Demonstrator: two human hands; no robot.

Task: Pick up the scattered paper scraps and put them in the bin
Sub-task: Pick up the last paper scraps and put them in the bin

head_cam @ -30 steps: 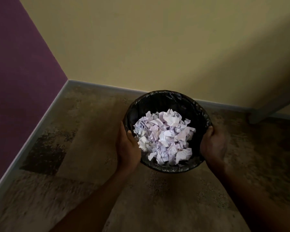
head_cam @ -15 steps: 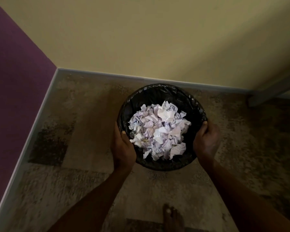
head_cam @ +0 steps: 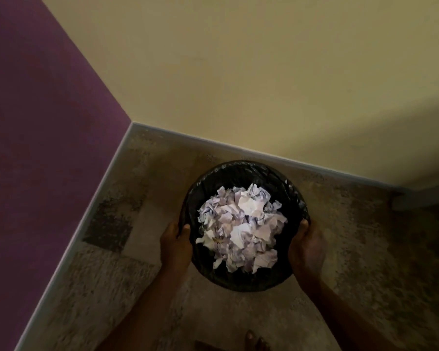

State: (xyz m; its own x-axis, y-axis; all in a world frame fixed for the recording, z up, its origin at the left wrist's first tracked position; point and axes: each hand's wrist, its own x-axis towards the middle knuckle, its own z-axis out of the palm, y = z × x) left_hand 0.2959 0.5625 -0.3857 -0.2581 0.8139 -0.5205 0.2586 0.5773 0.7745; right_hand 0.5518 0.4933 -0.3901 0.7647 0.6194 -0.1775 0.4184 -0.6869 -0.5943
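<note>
A round bin point(head_cam: 241, 173) lined with a black plastic bag sits low over the carpet near the room's corner. Crumpled white and pale lilac paper scraps point(head_cam: 241, 229) fill it in a heap. My left hand point(head_cam: 175, 245) grips the bin's left rim, thumb hooked over the edge. On the opposite side my right hand point(head_cam: 307, 245) grips the right rim with its fingers wrapped round the outside. No loose scraps show on the floor around the bin.
A purple wall point(head_cam: 41, 148) stands to the left and a yellow wall point(head_cam: 264, 72) behind, meeting at a corner just beyond the bin. Grey skirting runs along both. Patchy brown carpet point(head_cam: 112, 287) covers the floor. My bare toes point(head_cam: 254, 340) show at the bottom edge.
The bin, held in both hands, has travelled closer to the corner of the walls. My view has tilted so more wall shows. Both grips stay the same.
</note>
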